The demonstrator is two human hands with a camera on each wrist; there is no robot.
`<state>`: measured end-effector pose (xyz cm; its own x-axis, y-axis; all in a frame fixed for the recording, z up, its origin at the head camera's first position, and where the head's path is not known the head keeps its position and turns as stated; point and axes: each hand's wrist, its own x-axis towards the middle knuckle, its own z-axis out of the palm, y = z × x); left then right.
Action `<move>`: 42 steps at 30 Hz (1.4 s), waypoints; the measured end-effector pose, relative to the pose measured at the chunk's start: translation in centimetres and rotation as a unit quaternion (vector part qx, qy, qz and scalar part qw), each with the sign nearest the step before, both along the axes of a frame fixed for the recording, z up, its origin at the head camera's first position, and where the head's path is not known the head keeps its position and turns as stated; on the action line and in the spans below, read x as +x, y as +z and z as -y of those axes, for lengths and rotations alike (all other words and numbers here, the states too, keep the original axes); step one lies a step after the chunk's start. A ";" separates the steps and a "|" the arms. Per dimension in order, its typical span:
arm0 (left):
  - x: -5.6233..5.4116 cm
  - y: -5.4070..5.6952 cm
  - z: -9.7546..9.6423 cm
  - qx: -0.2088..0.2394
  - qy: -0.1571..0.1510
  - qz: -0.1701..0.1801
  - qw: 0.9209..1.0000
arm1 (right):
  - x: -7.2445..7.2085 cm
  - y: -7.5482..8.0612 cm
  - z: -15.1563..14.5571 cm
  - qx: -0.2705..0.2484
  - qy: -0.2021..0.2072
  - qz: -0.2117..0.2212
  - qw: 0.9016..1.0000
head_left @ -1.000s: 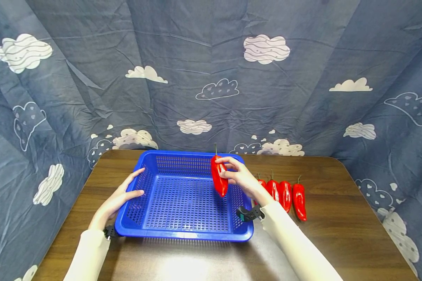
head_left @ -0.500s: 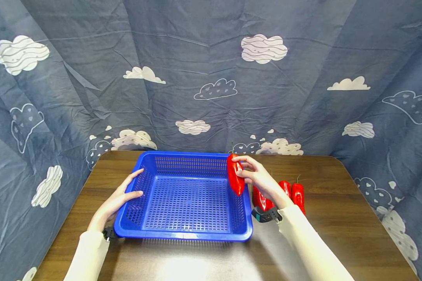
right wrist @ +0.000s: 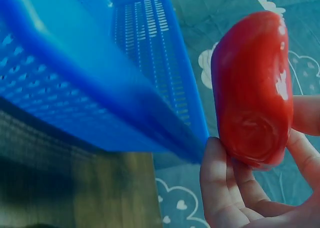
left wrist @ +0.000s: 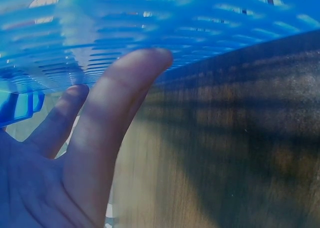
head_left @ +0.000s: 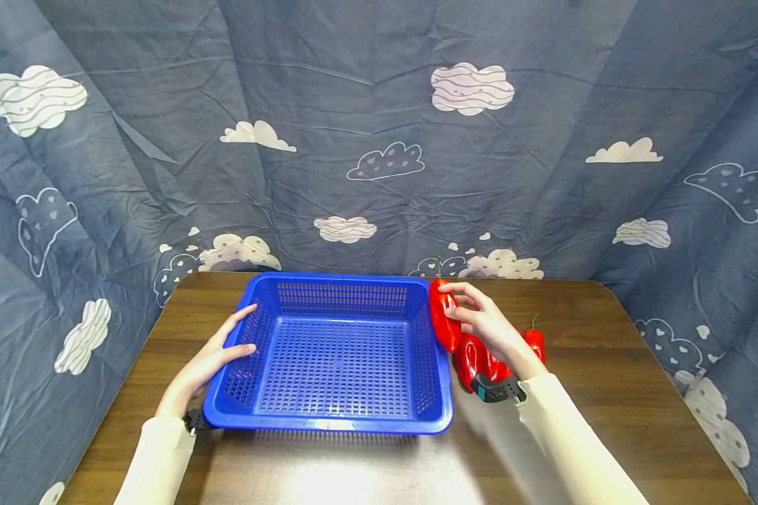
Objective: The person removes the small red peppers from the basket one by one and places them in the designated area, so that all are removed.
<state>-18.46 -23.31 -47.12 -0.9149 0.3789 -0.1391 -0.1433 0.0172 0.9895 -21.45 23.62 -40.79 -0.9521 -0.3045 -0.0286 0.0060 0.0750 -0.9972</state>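
Observation:
A glossy red chili pepper (head_left: 444, 315) hangs stem up at the right rim of the blue plastic basket (head_left: 328, 423). My right hand (head_left: 480, 319) pinches it between thumb and fingers. From the right wrist view, the pepper's rounded end (right wrist: 252, 138) sits among the fingers, close beside the basket rim. At the opposite side, my left hand (head_left: 211, 354) rests on the basket's left rim, its thumb and index finger spread and fairly straight. The left wrist view shows digits (left wrist: 120, 87) against the slotted blue wall. More red chili peppers (head_left: 471, 358) lie behind the right hand, partly hidden.
The wooden table (head_left: 606, 351) extends to the right past the peppers. A dark blue cloth with white clouds (head_left: 385, 105) hangs behind and at both sides. Light glares off the table's front (head_left: 331, 484). The basket floor is an open grid.
My right hand has carried the chili pepper rightward, from over the basket's inside to its right rim. The left hand and the basket have stayed in place.

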 end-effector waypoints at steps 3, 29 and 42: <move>0.1 0.0 0.0 0.004 -0.003 0.001 1.000 | 0.2 -0.1 -0.6 0.003 -0.009 0.006 1.000; 0.0 0.0 0.0 0.004 -0.003 0.005 1.000 | 1.3 -1.8 -5.6 0.016 -0.053 0.005 0.998; 0.0 0.0 0.0 0.014 -0.001 0.008 1.000 | 1.6 -2.4 -7.8 0.029 -0.081 0.003 0.996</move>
